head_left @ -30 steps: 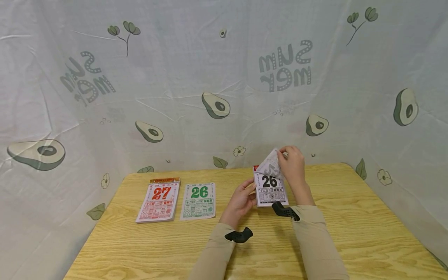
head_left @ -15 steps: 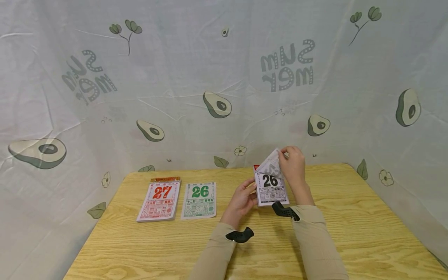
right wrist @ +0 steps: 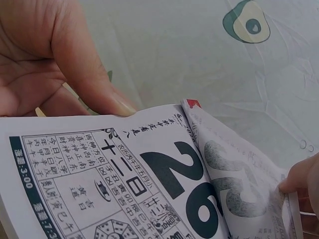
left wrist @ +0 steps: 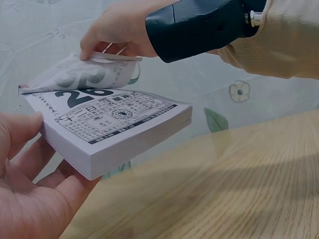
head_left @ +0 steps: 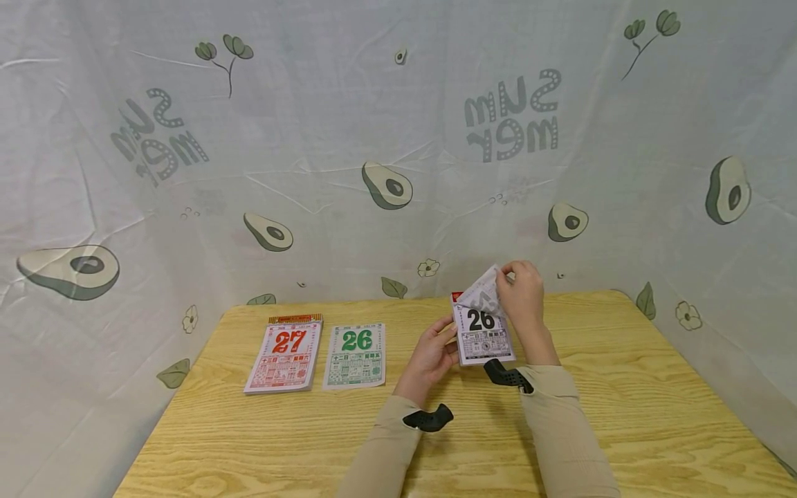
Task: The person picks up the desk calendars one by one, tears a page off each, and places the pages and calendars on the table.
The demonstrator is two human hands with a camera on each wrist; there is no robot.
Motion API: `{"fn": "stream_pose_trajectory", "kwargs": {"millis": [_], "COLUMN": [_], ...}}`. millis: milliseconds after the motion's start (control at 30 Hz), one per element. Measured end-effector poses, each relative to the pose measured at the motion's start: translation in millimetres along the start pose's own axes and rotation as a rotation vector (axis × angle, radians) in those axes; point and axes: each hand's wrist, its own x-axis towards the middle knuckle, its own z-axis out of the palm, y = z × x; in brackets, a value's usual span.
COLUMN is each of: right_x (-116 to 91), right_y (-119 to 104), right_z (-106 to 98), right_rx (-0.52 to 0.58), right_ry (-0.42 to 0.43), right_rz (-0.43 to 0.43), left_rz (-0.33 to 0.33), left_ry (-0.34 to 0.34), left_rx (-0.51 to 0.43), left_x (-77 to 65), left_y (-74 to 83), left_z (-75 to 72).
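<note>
A thick tear-off calendar pad (head_left: 486, 346) with a black 26 is tilted up off the table in the head view. My left hand (head_left: 429, 356) grips its left side, thumb on the top face and fingers underneath, as the left wrist view of the pad (left wrist: 134, 154) shows. My right hand (head_left: 523, 297) pinches the corner of the top sheet (head_left: 481, 292). That sheet is folded back diagonally over the pad's upper part, its printed number showing through from behind. In the right wrist view the sheet (right wrist: 239, 184) is still joined near the red top edge (right wrist: 192, 103).
To the left on the wooden table (head_left: 280, 443) lies another calendar pad (head_left: 285, 356) with a red 27 and a striped header. Beside it is a loose calendar sheet (head_left: 355, 356) with a green 26. A printed curtain (head_left: 336, 138) hangs behind the table.
</note>
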Motion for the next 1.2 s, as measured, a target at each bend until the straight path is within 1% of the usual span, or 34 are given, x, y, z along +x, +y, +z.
{"fn": "stream_pose_trajectory", "kwargs": {"millis": [200,400,500,567,633,733,800,900,967,1200], "right_x": [-0.4,-1.0,-1.5,-1.9,-2.4,-2.8,-2.4,-0.8,0.4,3.1], "right_y": [0.3,-0.7,-0.6,-0.3,-0.2,0.6,1.3,2.9,2.9,2.3], "right_z": [1.2,1.7,2.3,2.9,3.3,3.9,4.0,3.8,3.2,1.0], "right_rx": [-0.009,-0.008,-0.008,-0.012,-0.011,-0.013,-0.013,-0.016,-0.017,-0.008], "right_ry": [0.002,0.001,-0.001,-0.006,-0.011,-0.018,-0.018,-0.015,-0.014,-0.013], "right_rz": [0.012,0.02,0.022,0.029,0.036,0.051,0.058,0.059,0.055,0.035], "left_rz": [-0.004,0.01,0.045,0.073,0.087,0.062,0.023,-0.02,-0.033,-0.038], "left_ry": [-0.01,-0.018,-0.044,-0.075,-0.085,-0.063,-0.026,-0.002,-0.001,-0.021], "left_rx": [-0.01,-0.01,-0.008,-0.012,-0.009,-0.01,-0.007,0.0,0.008,0.071], "left_x": [0.3,-0.7,-1.2,-2.6,-3.3,-3.6,-1.6,0.4,0.6,-0.7], "left_y": [-0.9,-0.5,-1.7,-1.8,-1.9,-0.9,-1.4,-2.4,-2.4,-1.0], "left_z": [-0.8,-1.1,-3.0,-3.9,-4.0,-2.2,-1.3,-1.0,-0.9,-1.2]}}
